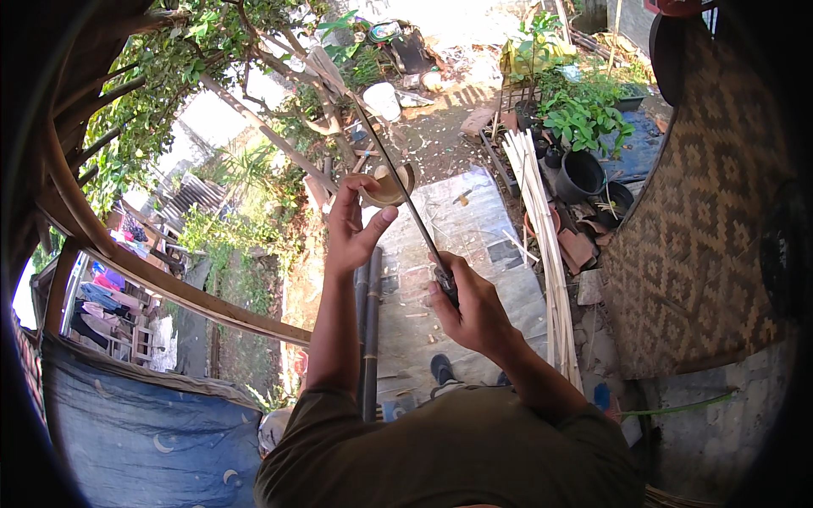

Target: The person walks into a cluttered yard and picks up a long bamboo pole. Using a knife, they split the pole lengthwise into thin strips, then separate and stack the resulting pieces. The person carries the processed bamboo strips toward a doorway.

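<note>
Pale bamboo ring [387, 187] — short, hollow, tan — pinched in left hand [351, 229].

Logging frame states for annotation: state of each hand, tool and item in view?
left hand: raised, pinching bamboo ring
bamboo ring: held aloft, against blade
right hand: fist shut on knife handle
long knife: blade angled up-left
bamboo strips: bundled, lying on ground
black pot: upright

The person wears a dull olive-green shirt [440, 453] with short sleeves that stop near the elbows, both forearms are bare with no watch or rings to see, and one dark shoe [441, 369] shows down below.
</note>
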Action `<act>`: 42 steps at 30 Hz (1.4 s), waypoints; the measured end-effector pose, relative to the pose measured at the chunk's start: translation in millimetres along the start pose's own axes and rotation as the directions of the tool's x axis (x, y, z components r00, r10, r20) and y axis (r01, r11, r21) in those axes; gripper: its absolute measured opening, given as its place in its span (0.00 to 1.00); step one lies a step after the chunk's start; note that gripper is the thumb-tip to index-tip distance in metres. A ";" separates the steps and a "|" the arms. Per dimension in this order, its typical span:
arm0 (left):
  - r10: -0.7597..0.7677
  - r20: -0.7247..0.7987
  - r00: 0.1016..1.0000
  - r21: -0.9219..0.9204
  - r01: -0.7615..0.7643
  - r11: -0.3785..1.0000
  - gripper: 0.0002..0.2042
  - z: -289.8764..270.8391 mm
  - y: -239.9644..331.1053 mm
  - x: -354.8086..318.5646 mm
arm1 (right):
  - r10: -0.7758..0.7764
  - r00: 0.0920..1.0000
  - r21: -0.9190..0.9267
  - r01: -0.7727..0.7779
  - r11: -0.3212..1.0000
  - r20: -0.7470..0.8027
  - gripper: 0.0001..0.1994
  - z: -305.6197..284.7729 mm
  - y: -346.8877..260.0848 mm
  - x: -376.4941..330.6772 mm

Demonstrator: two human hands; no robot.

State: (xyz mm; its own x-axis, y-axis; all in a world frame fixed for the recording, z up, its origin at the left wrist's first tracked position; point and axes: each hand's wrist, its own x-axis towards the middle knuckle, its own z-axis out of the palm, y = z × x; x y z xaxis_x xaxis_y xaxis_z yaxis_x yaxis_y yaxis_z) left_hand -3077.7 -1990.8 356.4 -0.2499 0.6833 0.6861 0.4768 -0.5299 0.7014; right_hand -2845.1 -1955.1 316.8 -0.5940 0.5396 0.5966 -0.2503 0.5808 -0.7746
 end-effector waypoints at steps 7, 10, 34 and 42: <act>-0.056 -0.015 0.998 -0.014 0.056 0.998 0.23 -5.1 7.3 -6.5 | -0.037 0.999 -0.003 0.037 0.999 0.001 0.17 13.8 -2.0 1.4; -0.062 -0.034 0.997 -0.037 0.061 0.997 0.24 -4.7 8.3 -8.7 | -0.023 1.000 0.006 0.023 1.000 0.009 0.17 19.6 -3.1 1.0; -0.075 -0.008 0.997 -0.034 0.075 0.997 0.23 -13.4 13.5 2.9 | -0.060 0.996 -0.091 0.055 0.994 -0.060 0.18 35.9 1.8 10.1; -0.079 -0.003 0.997 -0.010 0.079 0.997 0.22 -12.2 12.5 7.6 | -0.002 0.998 -0.041 -0.001 0.999 -0.060 0.19 37.4 0.2 13.5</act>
State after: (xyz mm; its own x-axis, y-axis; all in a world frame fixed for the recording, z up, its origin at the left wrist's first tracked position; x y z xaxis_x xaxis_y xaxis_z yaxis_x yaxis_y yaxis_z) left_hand -3083.9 -1998.4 372.7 -0.2896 0.7213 0.6292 0.4474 -0.4791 0.7552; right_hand -2881.8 -1970.5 316.9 -0.5464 0.5744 0.6095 -0.2186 0.6047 -0.7659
